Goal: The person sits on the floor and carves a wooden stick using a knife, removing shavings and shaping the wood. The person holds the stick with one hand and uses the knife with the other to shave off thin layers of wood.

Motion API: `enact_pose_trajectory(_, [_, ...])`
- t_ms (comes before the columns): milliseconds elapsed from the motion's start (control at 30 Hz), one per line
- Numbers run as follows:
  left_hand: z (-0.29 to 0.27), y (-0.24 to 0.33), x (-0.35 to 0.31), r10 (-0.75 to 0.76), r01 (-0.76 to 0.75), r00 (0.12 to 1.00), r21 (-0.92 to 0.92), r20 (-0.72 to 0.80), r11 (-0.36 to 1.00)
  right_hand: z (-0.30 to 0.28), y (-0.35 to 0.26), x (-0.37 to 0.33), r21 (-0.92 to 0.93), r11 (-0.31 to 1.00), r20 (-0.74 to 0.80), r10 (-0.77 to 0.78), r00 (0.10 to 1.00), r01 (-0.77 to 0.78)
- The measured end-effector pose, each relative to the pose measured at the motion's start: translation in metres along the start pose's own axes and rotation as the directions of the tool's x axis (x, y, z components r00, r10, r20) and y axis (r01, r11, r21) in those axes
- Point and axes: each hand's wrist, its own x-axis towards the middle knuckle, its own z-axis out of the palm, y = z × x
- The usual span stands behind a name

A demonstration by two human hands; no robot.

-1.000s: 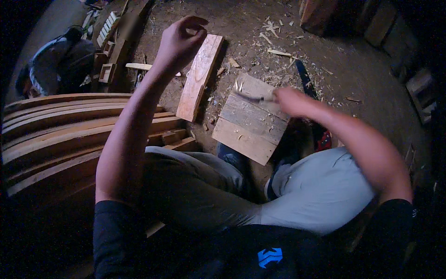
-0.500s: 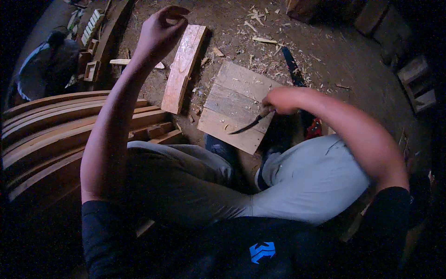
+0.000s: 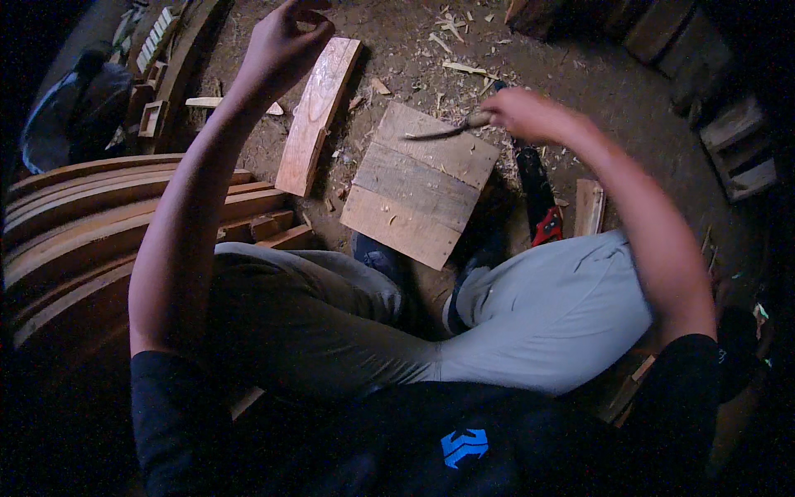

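My right hand (image 3: 526, 114) is closed around the wooden handle of a curved knife (image 3: 439, 133). Its dark blade points left, over the far part of a square board made of planks (image 3: 397, 178). A few shavings lie on that board, in front of my feet. Raised at the upper left, my left hand (image 3: 286, 37) has its fingers loosely curled and the thumb apart from them; nothing shows in it, though the fingertips reach the picture's top edge. Below and beside that hand, a long, pale reddish plank (image 3: 319, 116) lies on the ground.
A saw (image 3: 538, 190) with a red-and-black handle lies right of the board, beside a short wood piece (image 3: 589, 207). Long timbers (image 3: 108, 228) are stacked at the left. Wood shavings (image 3: 464, 68) litter the dirt floor; wooden blocks (image 3: 737, 149) stand at the far right.
My right hand has moved the knife away from me, from the board's near right part to its far edge. The left hand stays raised. The whole view has shifted slightly.
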Motion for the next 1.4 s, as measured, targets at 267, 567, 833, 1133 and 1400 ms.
enact_pose_trajectory(267, [0.002,-0.011,0.003,-0.063,0.063,0.998,-0.005,0.023,0.998,0.090,-0.081,-0.012,0.010,0.974,0.299,-0.219,0.929,0.227])
enact_pose_trajectory(567, [0.003,-0.009,0.001,-0.096,0.097,0.995,-0.042,0.018,0.994,0.052,-0.061,0.001,0.023,1.000,-0.033,0.017,0.999,-0.016])
enact_pose_trajectory(833, [-0.004,-0.014,0.002,-0.063,0.063,0.998,-0.005,-0.022,0.998,0.082,-0.099,-0.011,0.102,0.992,-0.072,-0.065,0.995,0.072])
enact_pose_trajectory(1133, [-0.001,-0.040,0.004,-0.026,0.024,0.998,0.044,0.048,0.999,0.045,-0.059,0.009,0.032,0.995,0.055,0.095,0.994,-0.097])
enact_pose_trajectory(1400, [0.002,-0.043,0.006,0.052,-0.056,0.997,0.068,0.051,0.996,0.019,-0.036,0.009,0.020,0.995,-0.006,0.094,0.996,-0.094])
